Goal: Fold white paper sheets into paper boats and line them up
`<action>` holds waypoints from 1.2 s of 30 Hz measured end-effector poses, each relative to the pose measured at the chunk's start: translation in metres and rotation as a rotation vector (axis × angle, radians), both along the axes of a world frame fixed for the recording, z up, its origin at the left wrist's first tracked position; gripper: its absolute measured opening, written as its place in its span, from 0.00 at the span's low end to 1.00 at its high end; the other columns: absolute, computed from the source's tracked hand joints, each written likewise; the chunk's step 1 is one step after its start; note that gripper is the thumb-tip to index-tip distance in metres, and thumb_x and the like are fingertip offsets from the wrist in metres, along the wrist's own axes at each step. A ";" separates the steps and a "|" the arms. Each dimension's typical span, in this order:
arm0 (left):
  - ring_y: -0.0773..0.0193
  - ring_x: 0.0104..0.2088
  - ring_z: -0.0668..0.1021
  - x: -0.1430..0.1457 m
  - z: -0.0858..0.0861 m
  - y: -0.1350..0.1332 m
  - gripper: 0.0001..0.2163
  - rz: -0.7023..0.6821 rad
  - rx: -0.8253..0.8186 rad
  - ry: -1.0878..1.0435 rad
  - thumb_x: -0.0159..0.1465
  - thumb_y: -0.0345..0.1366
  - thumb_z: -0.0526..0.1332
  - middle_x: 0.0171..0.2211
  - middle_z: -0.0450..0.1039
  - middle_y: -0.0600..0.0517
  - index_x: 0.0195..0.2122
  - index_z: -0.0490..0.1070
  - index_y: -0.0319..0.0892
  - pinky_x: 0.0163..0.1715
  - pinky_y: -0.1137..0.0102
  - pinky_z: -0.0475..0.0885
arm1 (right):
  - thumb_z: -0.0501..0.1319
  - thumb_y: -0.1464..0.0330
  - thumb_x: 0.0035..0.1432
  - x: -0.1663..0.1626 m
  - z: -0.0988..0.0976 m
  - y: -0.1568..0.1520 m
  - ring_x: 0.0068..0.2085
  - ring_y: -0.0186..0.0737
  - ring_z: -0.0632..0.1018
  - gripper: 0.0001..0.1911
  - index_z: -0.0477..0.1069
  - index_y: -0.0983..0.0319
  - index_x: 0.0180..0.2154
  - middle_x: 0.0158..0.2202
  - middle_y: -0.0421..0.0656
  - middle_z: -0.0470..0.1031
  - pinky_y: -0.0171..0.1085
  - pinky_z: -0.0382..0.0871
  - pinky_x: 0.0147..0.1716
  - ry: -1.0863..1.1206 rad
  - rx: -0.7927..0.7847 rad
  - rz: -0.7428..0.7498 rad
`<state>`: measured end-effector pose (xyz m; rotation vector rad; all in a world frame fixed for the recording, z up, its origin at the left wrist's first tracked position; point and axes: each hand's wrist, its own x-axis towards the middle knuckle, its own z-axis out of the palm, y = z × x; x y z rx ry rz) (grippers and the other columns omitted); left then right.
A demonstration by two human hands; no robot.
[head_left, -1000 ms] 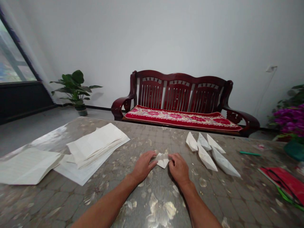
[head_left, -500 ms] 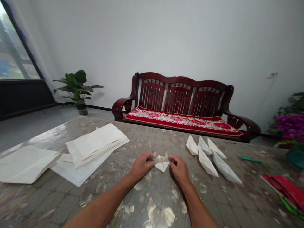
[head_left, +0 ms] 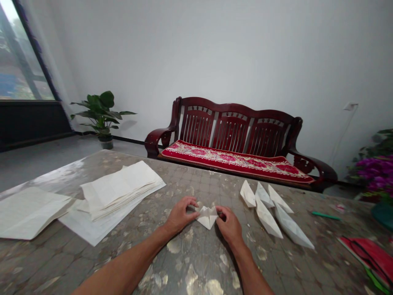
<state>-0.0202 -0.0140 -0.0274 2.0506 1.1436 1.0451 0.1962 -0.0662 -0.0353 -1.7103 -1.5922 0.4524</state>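
A small folded white paper (head_left: pixel 207 218) with a pointed lower end lies between my hands on the patterned table (head_left: pixel 196 258). My left hand (head_left: pixel 181 214) pinches its left corner between thumb and fingers. On the opposite corner, my right hand (head_left: pixel 229 223) has its thumb and curled fingers closed. To the right of my hands stand several folded paper boats (head_left: pixel 267 217) in a loose cluster. At the left lies a stack of white paper sheets (head_left: pixel 123 188), with another folded sheet (head_left: pixel 30 211) beside it.
At the right are a green pen (head_left: pixel 326 215) and a red pouch (head_left: pixel 370 254) with a dark cord. Beyond the table stands a wooden bench (head_left: pixel 233 127) with a red floral cover. A potted plant (head_left: pixel 102 112) is behind at left; purple flowers (head_left: pixel 376 174) are at right.
The view has tilted slightly. Both hands still hold the folded paper by its sides, and its upper edges look a little more spread.
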 end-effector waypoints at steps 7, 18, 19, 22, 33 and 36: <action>0.55 0.50 0.77 -0.003 0.002 -0.002 0.07 0.000 -0.005 0.008 0.55 0.31 0.65 0.47 0.77 0.48 0.35 0.74 0.44 0.54 0.60 0.70 | 0.55 0.70 0.48 0.000 -0.001 -0.001 0.40 0.40 0.76 0.22 0.77 0.55 0.45 0.42 0.40 0.77 0.36 0.68 0.43 -0.036 0.015 0.013; 0.56 0.50 0.76 0.000 -0.001 -0.001 0.08 0.002 0.009 0.039 0.55 0.28 0.65 0.47 0.77 0.49 0.35 0.74 0.44 0.53 0.61 0.71 | 0.54 0.70 0.49 0.001 -0.002 -0.002 0.40 0.41 0.76 0.21 0.77 0.56 0.44 0.40 0.41 0.77 0.36 0.68 0.43 -0.044 0.033 0.024; 0.57 0.50 0.76 0.000 -0.001 -0.001 0.08 0.003 0.009 0.039 0.55 0.28 0.65 0.46 0.77 0.49 0.35 0.74 0.44 0.53 0.61 0.71 | 0.54 0.70 0.49 0.000 -0.001 -0.002 0.40 0.41 0.75 0.21 0.77 0.57 0.44 0.39 0.41 0.77 0.36 0.68 0.42 -0.049 0.032 0.024; 0.57 0.49 0.77 0.000 -0.001 0.000 0.07 -0.002 0.013 0.040 0.55 0.28 0.65 0.46 0.77 0.49 0.36 0.74 0.44 0.53 0.61 0.71 | 0.54 0.71 0.49 0.000 -0.001 -0.003 0.39 0.40 0.75 0.20 0.77 0.57 0.43 0.39 0.41 0.77 0.36 0.68 0.42 -0.056 0.029 0.022; 0.57 0.49 0.77 0.001 -0.005 0.000 0.09 -0.066 0.028 0.045 0.57 0.34 0.67 0.46 0.77 0.50 0.39 0.76 0.45 0.53 0.63 0.71 | 0.57 0.72 0.49 -0.005 0.003 -0.004 0.40 0.39 0.76 0.20 0.77 0.56 0.44 0.41 0.40 0.78 0.33 0.67 0.42 -0.093 0.054 0.045; 0.58 0.46 0.78 0.002 -0.007 0.000 0.05 -0.067 0.026 0.053 0.59 0.35 0.64 0.42 0.78 0.51 0.37 0.76 0.46 0.49 0.65 0.72 | 0.58 0.70 0.52 -0.007 0.006 -0.005 0.41 0.39 0.76 0.15 0.78 0.56 0.41 0.39 0.40 0.78 0.33 0.66 0.42 -0.081 0.055 0.073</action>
